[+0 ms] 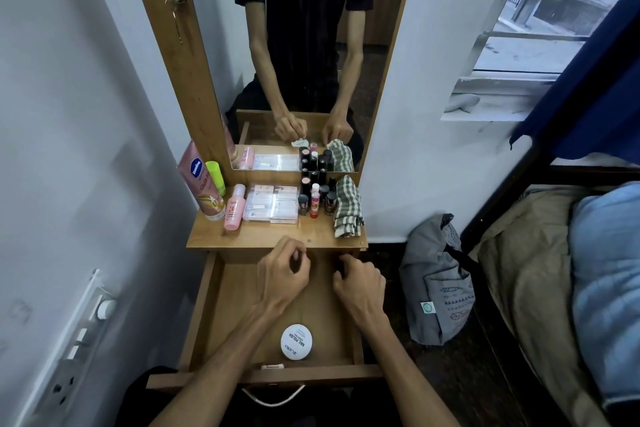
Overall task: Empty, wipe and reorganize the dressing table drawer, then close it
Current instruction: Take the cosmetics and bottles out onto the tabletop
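Drawer (207,305) pulled open below counter (263,236), holding white nail-polish tub (296,341) near front. Left hand (282,276) and right hand (360,282) above it, each grip curled, empty. Checked cloth (347,206), bottles (317,198) crowding counter.

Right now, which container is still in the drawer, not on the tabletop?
The round white nail polish remover tub, lying alone near the front of the open drawer. The Vaseline tube, pink bottle and polish bottles stand on the tabletop.

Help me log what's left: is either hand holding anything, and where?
Left hand seems to pinch a small pale scrap by its edge, seen only in the mirror; right hand is curled, hold cannot be told.
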{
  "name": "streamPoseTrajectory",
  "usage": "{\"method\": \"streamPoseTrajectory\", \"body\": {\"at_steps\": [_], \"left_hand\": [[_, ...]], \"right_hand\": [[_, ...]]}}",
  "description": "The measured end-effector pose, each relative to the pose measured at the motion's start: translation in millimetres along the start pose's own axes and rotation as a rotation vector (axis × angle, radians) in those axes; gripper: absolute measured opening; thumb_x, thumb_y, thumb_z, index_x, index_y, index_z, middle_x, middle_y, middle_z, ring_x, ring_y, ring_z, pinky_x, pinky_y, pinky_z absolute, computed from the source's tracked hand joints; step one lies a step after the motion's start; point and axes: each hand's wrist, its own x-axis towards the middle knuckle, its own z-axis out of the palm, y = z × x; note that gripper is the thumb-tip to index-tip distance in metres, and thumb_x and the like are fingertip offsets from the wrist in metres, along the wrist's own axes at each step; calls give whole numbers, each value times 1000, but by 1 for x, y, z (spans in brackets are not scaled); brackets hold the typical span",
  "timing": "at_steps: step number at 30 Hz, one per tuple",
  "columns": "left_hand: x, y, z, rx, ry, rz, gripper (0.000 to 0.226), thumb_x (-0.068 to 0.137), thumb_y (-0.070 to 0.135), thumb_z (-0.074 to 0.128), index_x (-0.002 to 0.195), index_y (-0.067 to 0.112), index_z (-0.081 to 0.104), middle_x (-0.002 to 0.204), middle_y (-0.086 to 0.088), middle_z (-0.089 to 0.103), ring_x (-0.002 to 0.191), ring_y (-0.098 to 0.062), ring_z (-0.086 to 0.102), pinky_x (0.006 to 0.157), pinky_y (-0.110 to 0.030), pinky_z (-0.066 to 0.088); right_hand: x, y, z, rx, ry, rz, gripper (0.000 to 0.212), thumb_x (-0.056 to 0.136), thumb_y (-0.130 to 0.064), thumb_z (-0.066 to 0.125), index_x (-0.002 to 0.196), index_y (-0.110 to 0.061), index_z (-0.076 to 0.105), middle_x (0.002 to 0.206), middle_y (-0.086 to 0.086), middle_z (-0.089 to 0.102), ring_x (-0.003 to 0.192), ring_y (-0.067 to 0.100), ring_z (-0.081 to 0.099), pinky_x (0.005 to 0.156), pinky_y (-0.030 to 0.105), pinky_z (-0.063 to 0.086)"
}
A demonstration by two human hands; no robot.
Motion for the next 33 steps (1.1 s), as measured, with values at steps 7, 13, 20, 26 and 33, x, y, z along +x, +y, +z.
{"method": "streamPoseTrajectory", "body": {"at_steps": [7,13,20,26,33], "left_hand": [[-30,-11,24,119,-480,-142,15,79,33,60,92,24,59,83,10,59,78,-15,61,66,-34,50],[-24,-4,38,146,-565,-180,25,82,33,59,104,22,60,99,3,65,93,-24,63,76,-37,50],[-19,-1,43,117,-556,-195,24,83,32,59,106,25,59,101,5,65,95,-22,63,76,-34,49],[-22,1,29,-9,-423,-155,16,79,25,63,95,28,62,84,13,61,76,-10,58,63,-28,42],[-3,14,1,-183,-139,-95,18,83,31,66,100,25,67,76,12,62,64,-8,57,58,-21,45]], "right_hand": [[6,-4,8,-188,-42,-92,33,94,-28,52,125,-20,60,102,11,71,95,36,68,67,37,40],[16,-9,9,-270,-81,-134,19,89,-19,56,105,-14,67,102,13,73,93,38,70,66,36,36],[15,-5,5,-118,-66,-108,20,88,-29,55,99,-22,70,100,5,73,94,31,68,71,35,46],[6,-15,-14,145,43,-99,23,74,-43,65,86,-26,73,78,-8,71,77,15,68,66,29,50],[15,-50,-49,335,227,-228,19,79,-39,71,91,-24,77,80,-11,73,70,6,65,66,25,54]]}}
